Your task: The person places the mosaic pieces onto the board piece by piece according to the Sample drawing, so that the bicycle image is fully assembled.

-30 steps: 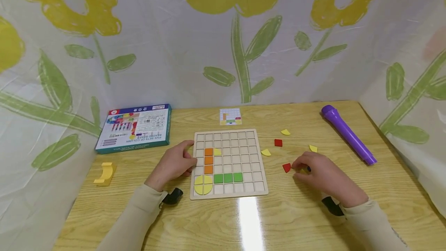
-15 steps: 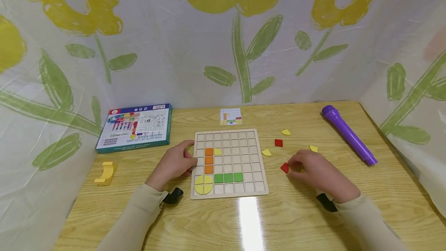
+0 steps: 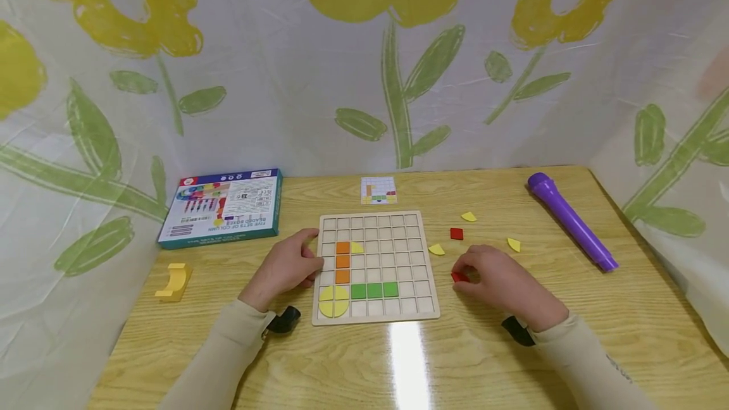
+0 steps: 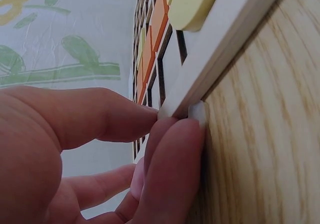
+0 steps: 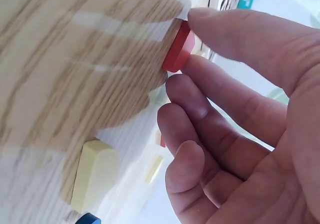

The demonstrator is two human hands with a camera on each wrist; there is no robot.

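Observation:
My left hand (image 3: pixel 287 264) grips the left edge of a wooden grid board (image 3: pixel 386 246), thumb and finger pinching the rim. Orange squares (image 3: pixel 342 261), green squares (image 3: pixel 374 290) and yellow quarter circles (image 3: pixel 333 301) sit in its cells. To the right of the board, my right hand (image 3: pixel 504 280) pinches a red wedge-like piece (image 5: pixel 180 48) between thumb and index finger, close to the table surface. Under that hand, the right wrist view shows a yellow piece (image 5: pixel 92 176) and part of a blue piece (image 5: pixel 88 219); the hand hides the blue one in the head view.
A red square (image 3: pixel 457 233) and yellow quarter circles (image 3: pixel 469 216) lie right of the board. Behind it is a small pattern card (image 3: pixel 378 190). A boxed toy set (image 3: pixel 222 207) and yellow arch block (image 3: pixel 175 282) stand left; a purple microphone-shaped object (image 3: pixel 572 221) lies far right.
My right hand has taken hold of the red piece and moved it left toward the board. The left hand has stayed at the board's edge.

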